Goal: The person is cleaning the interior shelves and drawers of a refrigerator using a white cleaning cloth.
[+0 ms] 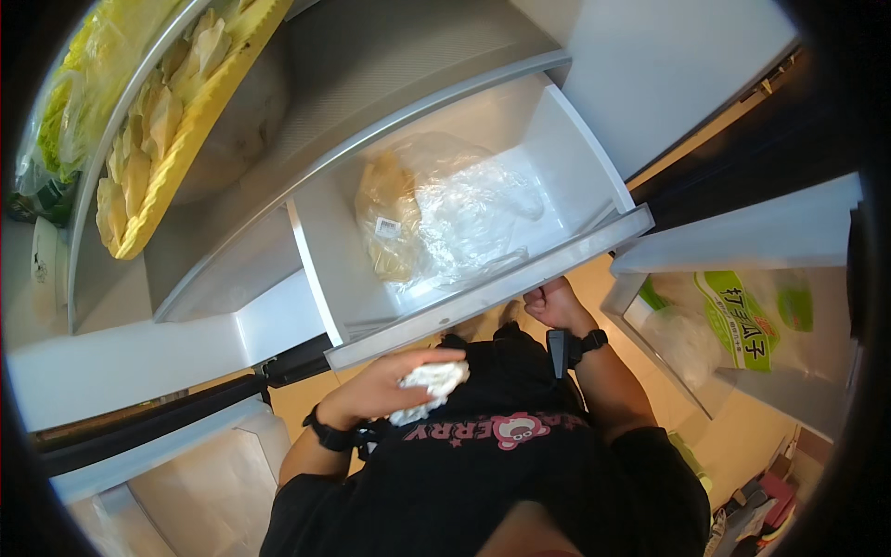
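A crumpled white cloth (pixel 435 385) is bunched in my left hand (pixel 379 390), in front of my black shirt. My right hand (pixel 553 304) has its fingers curled at the underside of the drawer front (pixel 487 284); part of its grip is hidden by that edge. The white refrigerator drawer (pixel 581 150) is pulled out before me. Inside it lies a clear plastic bag (pixel 473 216), and at its left a yellowish bagged item (pixel 390 202) bears a barcode label.
A yellow tray of dumpling-like pieces (pixel 160 125) and bagged leafy greens (pixel 66 104) sit on shelves at upper left. Open doors flank me; the right door's bin (pixel 672 358) holds a green-and-white snack bag (pixel 741 320). The left door (pixel 202 480) stands low at left.
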Available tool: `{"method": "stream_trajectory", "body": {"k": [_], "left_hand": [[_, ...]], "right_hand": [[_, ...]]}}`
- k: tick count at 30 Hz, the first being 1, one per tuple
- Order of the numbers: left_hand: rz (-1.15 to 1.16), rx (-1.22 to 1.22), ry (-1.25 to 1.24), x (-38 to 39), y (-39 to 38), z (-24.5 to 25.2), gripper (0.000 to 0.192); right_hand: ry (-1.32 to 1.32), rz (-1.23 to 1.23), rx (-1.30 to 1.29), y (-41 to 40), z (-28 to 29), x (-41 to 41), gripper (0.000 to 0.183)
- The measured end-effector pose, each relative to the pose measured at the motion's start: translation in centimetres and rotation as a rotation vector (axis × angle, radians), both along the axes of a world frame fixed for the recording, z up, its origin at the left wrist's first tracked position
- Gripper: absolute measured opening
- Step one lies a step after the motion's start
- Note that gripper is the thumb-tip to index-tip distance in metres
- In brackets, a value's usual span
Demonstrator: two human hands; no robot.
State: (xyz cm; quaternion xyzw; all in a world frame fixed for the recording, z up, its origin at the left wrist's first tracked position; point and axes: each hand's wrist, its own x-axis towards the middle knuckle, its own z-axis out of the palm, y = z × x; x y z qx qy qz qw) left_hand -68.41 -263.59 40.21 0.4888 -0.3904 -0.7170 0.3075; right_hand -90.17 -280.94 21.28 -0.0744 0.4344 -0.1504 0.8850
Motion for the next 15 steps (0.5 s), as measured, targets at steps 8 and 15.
{"method": "stream_trajectory", "body": {"k": [8, 15], "left_hand": [[0.049, -0.447, -0.058, 5.8, 1.4, 8.2, 0.040], [-0.105, -0.544, -0.812, 3.9, -6.2, 16.2, 0.039]], "right_hand": [[-0.068, 0.280, -0.059, 0.7, 3.1, -1.3, 0.035], [-0.064, 0.489, -0.328, 1.4, 7.8, 0.0, 0.028]]}}
